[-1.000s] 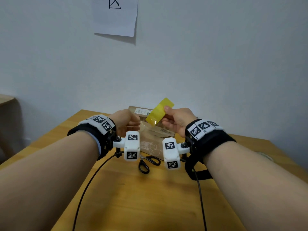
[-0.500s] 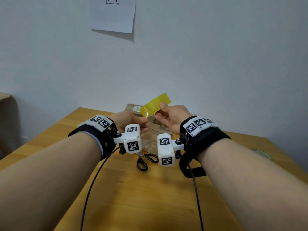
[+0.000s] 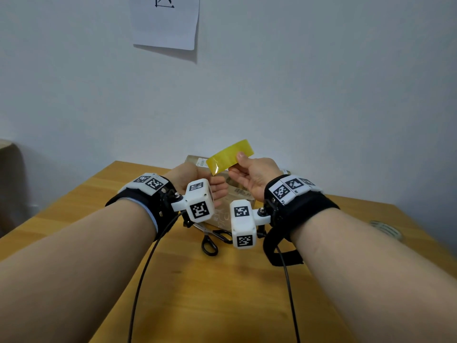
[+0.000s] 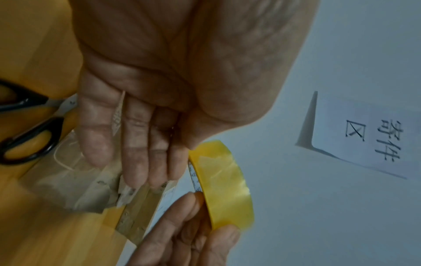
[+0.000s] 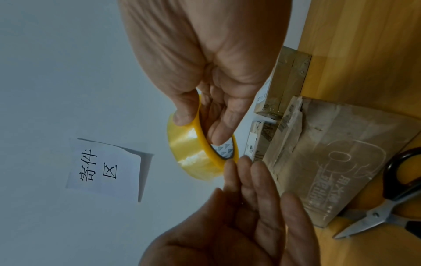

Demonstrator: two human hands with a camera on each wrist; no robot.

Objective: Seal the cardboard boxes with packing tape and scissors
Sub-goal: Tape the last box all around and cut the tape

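Note:
My right hand (image 3: 241, 159) grips a yellow roll of packing tape (image 3: 230, 155), thumb on the outside and fingers inside the core (image 5: 218, 136). The roll (image 5: 193, 158) is held in the air above the cardboard boxes (image 3: 241, 193). My left hand (image 3: 217, 189) has straight fingers (image 5: 246, 172) whose tips touch the roll's near rim (image 4: 223, 183). The front box (image 5: 330, 162) is flat, taped and printed; smaller boxes (image 5: 284, 86) lie behind it. Black-handled scissors (image 3: 212, 240) lie on the table just in front of the boxes, blades towards them.
The wooden table (image 3: 99, 231) runs back to a white wall with a paper sign (image 3: 164, 21). A flat round grey object (image 3: 384, 230) lies near the table's right edge. Black cables (image 3: 146, 280) trail from both wrists across the table.
The roll has tipped from a steep slant to nearly level and risen slightly. My left hand has come up, bringing its fingertips to the roll's left end.

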